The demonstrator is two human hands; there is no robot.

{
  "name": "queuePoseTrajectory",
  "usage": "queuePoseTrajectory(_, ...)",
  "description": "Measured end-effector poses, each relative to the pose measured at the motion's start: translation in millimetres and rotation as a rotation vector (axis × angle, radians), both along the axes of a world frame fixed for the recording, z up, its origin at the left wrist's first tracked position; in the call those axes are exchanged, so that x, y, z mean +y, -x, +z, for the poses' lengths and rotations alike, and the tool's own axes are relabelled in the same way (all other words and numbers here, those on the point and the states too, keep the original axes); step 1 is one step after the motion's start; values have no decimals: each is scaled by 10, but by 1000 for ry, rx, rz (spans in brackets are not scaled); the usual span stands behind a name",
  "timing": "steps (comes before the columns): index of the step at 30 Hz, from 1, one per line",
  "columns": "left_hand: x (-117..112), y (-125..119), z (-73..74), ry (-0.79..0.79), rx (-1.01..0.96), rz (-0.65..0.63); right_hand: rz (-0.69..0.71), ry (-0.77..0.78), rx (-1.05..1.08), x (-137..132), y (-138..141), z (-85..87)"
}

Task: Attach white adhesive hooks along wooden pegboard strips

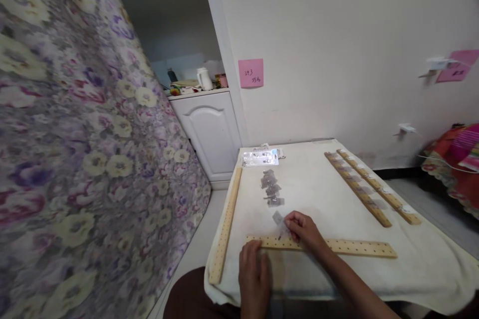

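My right hand (302, 229) is closed, with thumb and fingertips pinching a small translucent grey packet (278, 218) by its right side. What lies inside the packet is too small to make out. Just below is a light wooden strip with rows of holes (355, 247), lying crosswise near the table's front edge. My left hand (254, 269) has its fingers curled on the left end of this strip. Beyond my hands, several similar grey packets (272, 189) lie in an overlapping column.
Another perforated wooden strip (226, 227) runs along the left edge of the cloth-covered table (299, 174). Two wooden strips bearing small pieces, a near one (355, 189) and a far one (381, 189), lie at right. A clear plastic package (261, 157) sits at the back left.
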State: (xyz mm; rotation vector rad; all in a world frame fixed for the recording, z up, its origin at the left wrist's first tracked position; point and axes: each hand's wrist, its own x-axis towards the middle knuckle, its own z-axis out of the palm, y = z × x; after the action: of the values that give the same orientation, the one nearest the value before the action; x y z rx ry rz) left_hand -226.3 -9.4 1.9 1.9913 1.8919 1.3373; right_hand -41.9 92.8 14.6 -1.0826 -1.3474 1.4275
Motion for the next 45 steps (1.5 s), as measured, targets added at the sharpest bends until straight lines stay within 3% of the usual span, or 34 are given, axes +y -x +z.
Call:
queuePoseTrajectory(4,-73,-40,-24,50,-1,39,100,-65,-101,-41,183,14)
queuePoseTrajectory(9,-166,166,-121,51,10,117,208,-223,-235,30,460,45)
queuePoseTrajectory(17,-203,202,-163,97,105,121,293,-264,-341,204,852,-56)
queuePoseTrajectory(27,-201,162,-320,29,282,200,228,-254,-515,270,905,-128)
queuePoseTrajectory(39,-213,120,-259,177,358,212,217,-218,-571,279,940,-147)
queuePoseTrajectory(45,-215,112,-254,166,372,224,230,-207,-558,297,933,-152)
